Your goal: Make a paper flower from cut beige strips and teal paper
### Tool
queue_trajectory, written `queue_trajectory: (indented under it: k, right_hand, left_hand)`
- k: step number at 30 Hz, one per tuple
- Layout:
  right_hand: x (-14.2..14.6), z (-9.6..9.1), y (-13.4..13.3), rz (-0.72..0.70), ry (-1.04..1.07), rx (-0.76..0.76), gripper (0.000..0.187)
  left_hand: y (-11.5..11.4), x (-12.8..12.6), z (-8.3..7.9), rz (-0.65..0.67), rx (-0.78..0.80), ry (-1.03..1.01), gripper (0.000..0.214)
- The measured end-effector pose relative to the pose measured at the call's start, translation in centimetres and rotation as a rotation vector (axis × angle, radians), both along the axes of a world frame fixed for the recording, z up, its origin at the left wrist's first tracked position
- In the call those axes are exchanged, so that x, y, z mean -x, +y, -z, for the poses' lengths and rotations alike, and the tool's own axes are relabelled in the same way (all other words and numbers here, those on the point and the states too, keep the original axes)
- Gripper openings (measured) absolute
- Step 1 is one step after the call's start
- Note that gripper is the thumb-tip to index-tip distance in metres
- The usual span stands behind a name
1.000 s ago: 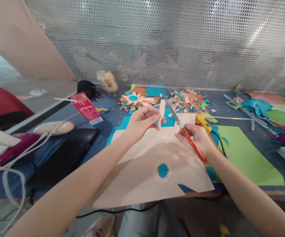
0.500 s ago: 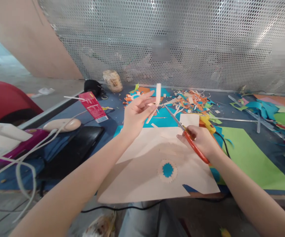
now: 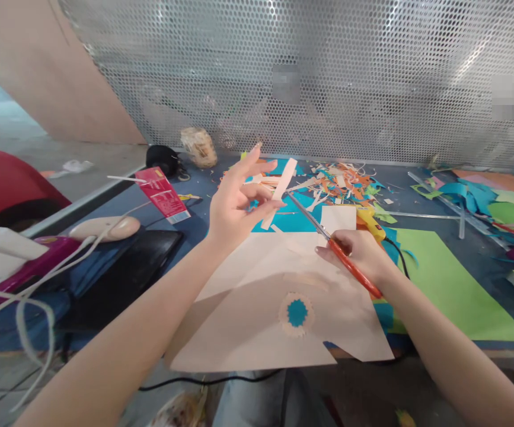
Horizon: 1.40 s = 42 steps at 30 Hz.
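Note:
Between thumb and forefinger, my left hand (image 3: 236,204) pinches a pale paper strip (image 3: 287,177), its other fingers raised. My right hand (image 3: 363,258) grips scissors (image 3: 350,267) with orange handles. Their blades look closed, and the tips point up toward the strip. Below both hands lies a large cream paper sheet (image 3: 239,320) with a notch in its front edge. On that sheet rests a pale scalloped paper ring (image 3: 309,320) with a blue centre (image 3: 297,312).
Paper scraps (image 3: 350,178) are heaped at the back. Green paper (image 3: 452,284) and a yellow glue gun (image 3: 371,222) lie on the right. At left are a black tablet-like slab (image 3: 123,279), a pink packet (image 3: 162,196), and white cables (image 3: 38,302). Perforated metal (image 3: 239,71) stands behind.
My left hand has moved slightly left and its upper fingers have spread. The paper strip has tilted from upright to a rightward slant. The scissors stay in my right hand.

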State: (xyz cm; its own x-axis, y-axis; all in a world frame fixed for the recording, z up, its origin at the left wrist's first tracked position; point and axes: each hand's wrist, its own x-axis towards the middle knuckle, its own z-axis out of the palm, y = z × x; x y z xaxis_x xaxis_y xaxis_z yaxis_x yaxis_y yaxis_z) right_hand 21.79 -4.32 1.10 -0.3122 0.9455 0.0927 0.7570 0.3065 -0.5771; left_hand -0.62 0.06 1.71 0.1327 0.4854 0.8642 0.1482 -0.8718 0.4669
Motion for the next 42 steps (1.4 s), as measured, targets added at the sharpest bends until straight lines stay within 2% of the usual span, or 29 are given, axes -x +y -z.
queue_trajectory:
  k: [9, 13, 18, 22, 26, 34, 42]
  right_hand:
    - [0.2, -0.3, -0.2, -0.006, -0.060, -0.012, 0.040]
    - [0.2, -0.3, -0.2, -0.026, -0.072, -0.024, 0.039]
    - [0.2, -0.4, -0.3, -0.017, -0.073, -0.038, 0.042]
    - [0.2, -0.3, -0.2, -0.012, -0.058, -0.032, 0.043]
    - [0.3, -0.5, -0.2, -0.008, -0.074, -0.024, 0.046]
    - [0.4, -0.7, -0.4, -0.016, -0.125, -0.020, 0.047]
    - [0.4, -0.7, -0.3, -0.022, -0.125, -0.014, 0.046]
  left_hand:
    - [0.0, 0.0, 0.3, 0.020, 0.000, 0.101, 0.078]
    - [-0.1, -0.1, 0.0, 0.027, 0.028, 0.029, 0.078]
    - [-0.7, -0.3, -0.7, -0.008, 0.142, -0.090, 0.075]
    - [-0.7, -0.3, -0.6, 0.040, 0.199, -0.117, 0.078]
    - [-0.6, -0.4, -0.2, 0.115, 0.206, -0.073, 0.082]
    - [-0.7, -0.3, -0.3, 0.185, 0.266, 0.038, 0.092]
    - [-0.8, 0.1, -1.0, 0.187, 0.271, 0.148, 0.097]
